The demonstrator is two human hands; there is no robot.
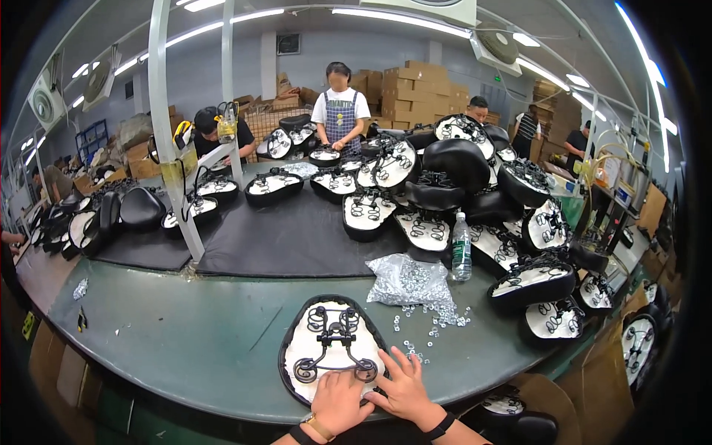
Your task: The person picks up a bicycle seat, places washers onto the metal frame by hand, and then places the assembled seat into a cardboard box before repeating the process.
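One upturned bicycle saddle with a white underside, black rim and black coiled-spring metal frame (331, 350) lies at the near edge of the curved grey-green worktable (185, 341). The left hand (339, 401) rests flat on the saddle's near end, fingers together and pressed down, gripping nothing. The right hand (403, 387) lies just right of it, fingers spread, fingertips at the saddle's right rim and on the table.

Just beyond and right of this saddle sits one clear plastic bag of small silvery washers (408, 279), with loose washers (430, 319) scattered between bag and saddle, too many and too small to count. One clear plastic water bottle with a green label (461, 248) stands upright right of the bag. Far beyond the saddle, dozens of similar black saddles (445, 185) are heaped on a black mat (289, 241).

Behind the saddle pile, at least four people stand before stacked cardboard boxes (415, 85), under strip lights.
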